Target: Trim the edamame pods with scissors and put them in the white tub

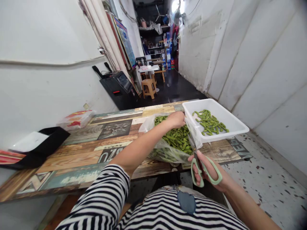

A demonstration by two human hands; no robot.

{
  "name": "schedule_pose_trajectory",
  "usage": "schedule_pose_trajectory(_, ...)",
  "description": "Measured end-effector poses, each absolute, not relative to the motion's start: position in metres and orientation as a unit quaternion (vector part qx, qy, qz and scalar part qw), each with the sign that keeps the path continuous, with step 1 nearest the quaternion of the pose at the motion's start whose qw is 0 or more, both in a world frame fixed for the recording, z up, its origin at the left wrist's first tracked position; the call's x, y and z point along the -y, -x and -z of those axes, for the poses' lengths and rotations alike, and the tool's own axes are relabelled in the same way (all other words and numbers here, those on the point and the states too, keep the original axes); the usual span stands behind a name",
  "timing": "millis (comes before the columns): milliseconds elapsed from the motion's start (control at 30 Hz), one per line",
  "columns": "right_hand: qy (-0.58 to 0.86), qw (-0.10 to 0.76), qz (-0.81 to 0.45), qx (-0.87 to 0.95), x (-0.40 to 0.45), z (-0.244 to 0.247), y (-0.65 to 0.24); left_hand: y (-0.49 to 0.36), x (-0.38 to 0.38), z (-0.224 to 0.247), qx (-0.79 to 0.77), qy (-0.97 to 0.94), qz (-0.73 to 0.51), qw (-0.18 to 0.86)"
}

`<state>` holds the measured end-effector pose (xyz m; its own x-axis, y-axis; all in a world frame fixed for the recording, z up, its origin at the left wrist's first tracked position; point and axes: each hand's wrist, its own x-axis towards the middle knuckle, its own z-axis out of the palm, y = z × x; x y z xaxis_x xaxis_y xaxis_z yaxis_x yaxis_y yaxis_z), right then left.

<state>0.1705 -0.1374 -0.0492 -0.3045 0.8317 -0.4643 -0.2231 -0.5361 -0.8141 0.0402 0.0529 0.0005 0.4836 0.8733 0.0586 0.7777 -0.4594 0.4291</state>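
A clear plastic bag [157, 152] full of green edamame pods [176, 139] lies on the table near its front edge, its mouth spread wide. My left hand [177, 119] reaches over the pods, its fingers closed at the bag's far right rim; the fingertips are partly hidden. In my right hand [206, 166] are scissors [217, 179] with pale green handles, blades pointing up toward the bag's right side. To the right, a white plastic tray [236, 127] holds a loose pile of pods [209, 122]. The bag's right edge hangs against the tray's near left corner.
The wood-patterned table [81, 164] runs off to the left. On it are a plastic package [78, 118] with red markings and a black holder [54, 140]. Beyond stand a black machine [117, 84], a tan stool [148, 88] and a small white table [149, 68].
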Motion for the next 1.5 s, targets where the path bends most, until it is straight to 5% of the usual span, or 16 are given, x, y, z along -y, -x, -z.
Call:
schedule_pose_trajectory(200,0.476,0.359,-0.728,0.339,0.134,0.05,-0.164,-0.028,-0.046,0.016,-0.498,-0.844,-0.095,0.174)
schedule_pose_trajectory(700,0.511,0.339,-0.665,0.426,0.125,0.036,-0.156,0.011,-0.009,-0.002,-0.468,-0.706,-0.122,0.517)
schedule_pose_trajectory(1067,0.526,0.319,-0.65,0.447,0.13,0.028,-0.153,0.018,-0.004,0.0,-0.488,-0.648,-0.211,0.546)
schedule_pose_trajectory(1500,0.554,0.287,-0.627,0.467,0.121,0.038,-0.151,0.023,0.003,-0.001,-0.439,-0.662,-0.094,0.6)
